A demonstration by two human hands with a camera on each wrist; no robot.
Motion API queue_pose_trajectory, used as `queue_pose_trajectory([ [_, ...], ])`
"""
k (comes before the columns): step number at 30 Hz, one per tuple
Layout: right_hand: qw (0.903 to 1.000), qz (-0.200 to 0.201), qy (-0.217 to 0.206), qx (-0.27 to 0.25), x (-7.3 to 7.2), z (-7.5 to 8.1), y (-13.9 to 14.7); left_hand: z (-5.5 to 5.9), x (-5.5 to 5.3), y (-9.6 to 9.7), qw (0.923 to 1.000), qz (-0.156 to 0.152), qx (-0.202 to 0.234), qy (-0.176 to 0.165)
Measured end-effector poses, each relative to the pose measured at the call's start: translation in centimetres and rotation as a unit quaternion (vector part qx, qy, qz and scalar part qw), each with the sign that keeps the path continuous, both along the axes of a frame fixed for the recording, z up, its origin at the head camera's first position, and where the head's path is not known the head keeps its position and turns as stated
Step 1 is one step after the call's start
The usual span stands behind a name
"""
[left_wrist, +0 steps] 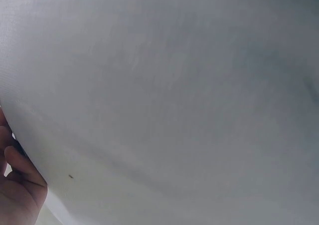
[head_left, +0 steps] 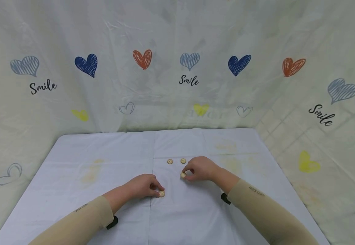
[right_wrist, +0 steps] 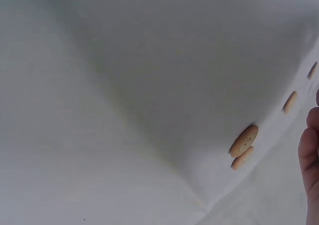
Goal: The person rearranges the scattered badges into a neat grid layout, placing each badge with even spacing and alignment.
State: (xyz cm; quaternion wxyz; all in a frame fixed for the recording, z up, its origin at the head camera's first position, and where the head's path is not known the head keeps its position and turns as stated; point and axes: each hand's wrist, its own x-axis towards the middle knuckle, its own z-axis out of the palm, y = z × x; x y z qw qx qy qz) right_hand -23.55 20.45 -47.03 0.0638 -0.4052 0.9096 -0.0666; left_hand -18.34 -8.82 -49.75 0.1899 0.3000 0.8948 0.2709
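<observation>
My left hand (head_left: 142, 186) pinches a round wooden button (head_left: 162, 194) between thumb and forefinger, low over the white cloth near the middle. Farther to the right, the thumb and forefinger of my right hand (head_left: 202, 168) pinch a second wooden button (head_left: 183, 175). Just beyond that hand lie two more, a left button (head_left: 169, 161) and a right button (head_left: 183, 161), side by side and apart. Only part of the left hand (left_wrist: 22, 185) shows in its wrist view, without a button. The right wrist view has a large button (right_wrist: 244, 141) and others left of the hand's fingers (right_wrist: 309, 155).
A white cloth (head_left: 104, 153) with creases and faint yellow stains covers the table. Behind it hangs a pale curtain (head_left: 165, 34) printed with hearts and the word Smile. A black wrist strap (head_left: 112, 223) shows under the left sleeve.
</observation>
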Motion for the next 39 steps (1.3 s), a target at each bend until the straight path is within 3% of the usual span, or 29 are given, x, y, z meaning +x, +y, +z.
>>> queue_pose_trajectory([
  [6, 0.9994, -0.034, 0.002, -0.011, -1.5, -0.4, 0.2, -0.1, 0.0, 0.0, 1.0000, 0.003, 0.001, -0.002],
  [13, 0.9971, -0.073, -0.017, 0.011, -2.7, -0.3, 0.1, -0.4, -0.1, -0.1, 1.0000, 0.000, -0.001, 0.002],
  [28, 0.9973, -0.064, -0.026, 0.027, -3.2, -1.4, 0.0, -0.3, 0.1, 0.1, 0.9999, 0.008, -0.001, -0.007],
  [39, 0.9970, -0.073, -0.026, 0.011, -3.2, -0.9, 0.4, -0.3, -0.1, 0.1, 1.0000, 0.000, -0.002, 0.000],
])
